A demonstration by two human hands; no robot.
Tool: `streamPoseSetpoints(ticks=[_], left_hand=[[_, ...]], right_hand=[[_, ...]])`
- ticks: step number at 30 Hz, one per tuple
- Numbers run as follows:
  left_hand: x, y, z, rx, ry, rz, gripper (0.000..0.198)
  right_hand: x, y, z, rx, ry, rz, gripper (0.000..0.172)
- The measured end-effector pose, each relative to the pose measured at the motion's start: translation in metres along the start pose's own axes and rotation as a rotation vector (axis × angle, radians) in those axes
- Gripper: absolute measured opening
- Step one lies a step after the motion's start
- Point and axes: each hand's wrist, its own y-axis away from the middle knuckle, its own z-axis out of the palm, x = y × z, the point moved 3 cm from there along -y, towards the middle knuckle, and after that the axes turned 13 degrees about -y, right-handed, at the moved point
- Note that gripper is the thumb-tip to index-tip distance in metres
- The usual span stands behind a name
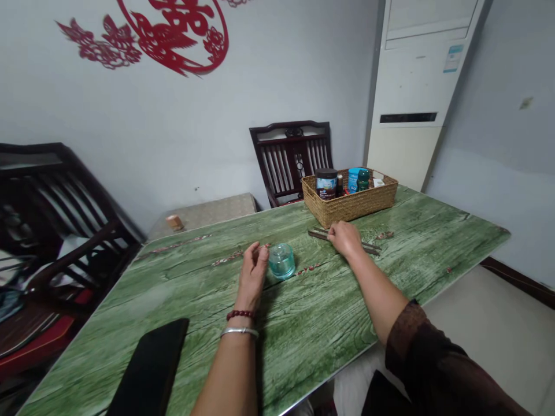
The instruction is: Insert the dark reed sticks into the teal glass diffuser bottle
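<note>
2 bare hands at a green wood-grain table. The left hand, fingertips drawn together, rests just beside a lidded teal glass jar; contact between them cannot be made out. The right hand lies across 2 dark chopsticks, hiding their middles; its grip cannot be told. Beyond stands a woven basket of jars and bottles, partly hidden by its rim, labels unreadable. A black flat object is cut off by the lower frame edge.
</note>
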Motion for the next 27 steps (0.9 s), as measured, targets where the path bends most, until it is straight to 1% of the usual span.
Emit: streamPoseSetpoints(ticks=[2, 5, 7, 10, 11, 12, 13, 16, 18, 20, 21, 23, 25, 27], left_hand=[[0.004, 0.004, 0.009, -0.058, 0.004, -0.023, 0.073], [0.010, 0.009, 0.012, -0.068, -0.136, 0.020, 0.085], [0.013, 0.011, 0.012, -0.069, -0.228, 0.051, 0.083], [0.017, 0.011, 0.010, -0.088, -0.281, 0.052, 0.070], [0.017, 0.010, 0.007, -0.078, -0.278, 0.044, 0.065], [0.017, 0.008, 0.003, -0.048, -0.272, 0.035, 0.059], [0.015, 0.006, -0.003, 0.007, -0.266, 0.021, 0.055], [0.003, -0.002, -0.028, 0.264, -0.255, -0.045, 0.041], [-0.008, -0.006, -0.041, 0.401, -0.214, -0.103, 0.036], [-0.015, -0.009, -0.045, 0.457, -0.136, -0.133, 0.036], [-0.016, -0.009, -0.044, 0.452, -0.087, -0.137, 0.037], [-0.013, -0.009, -0.035, 0.369, 0.018, -0.114, 0.043], [-0.006, -0.006, -0.021, 0.217, 0.089, -0.058, 0.052], [0.002, 0.000, -0.006, 0.053, 0.110, 0.007, 0.062]], right_hand=[[0.011, -0.002, -0.003, -0.078, 0.103, 0.080, 0.012], [0.017, -0.002, 0.002, -0.141, 0.171, 0.136, 0.015], [0.018, -0.002, 0.006, -0.138, 0.187, 0.142, 0.016], [0.018, -0.003, 0.007, -0.123, 0.196, 0.145, 0.021], [0.019, -0.003, 0.007, -0.111, 0.198, 0.146, 0.023], [0.019, -0.003, 0.006, -0.100, 0.201, 0.149, 0.025], [0.020, -0.003, 0.005, -0.093, 0.204, 0.152, 0.026], [0.020, -0.001, 0.004, -0.103, 0.209, 0.166, 0.024], [0.019, -0.001, 0.005, -0.113, 0.211, 0.171, 0.028], [0.018, 0.000, 0.006, -0.111, 0.213, 0.169, 0.032], [0.017, 0.000, 0.007, -0.107, 0.216, 0.166, 0.034], [0.016, 0.000, 0.008, -0.101, 0.221, 0.161, 0.035], [0.014, 0.000, 0.006, -0.090, 0.226, 0.151, 0.035], [0.010, 0.001, 0.003, -0.070, 0.222, 0.125, 0.034]])
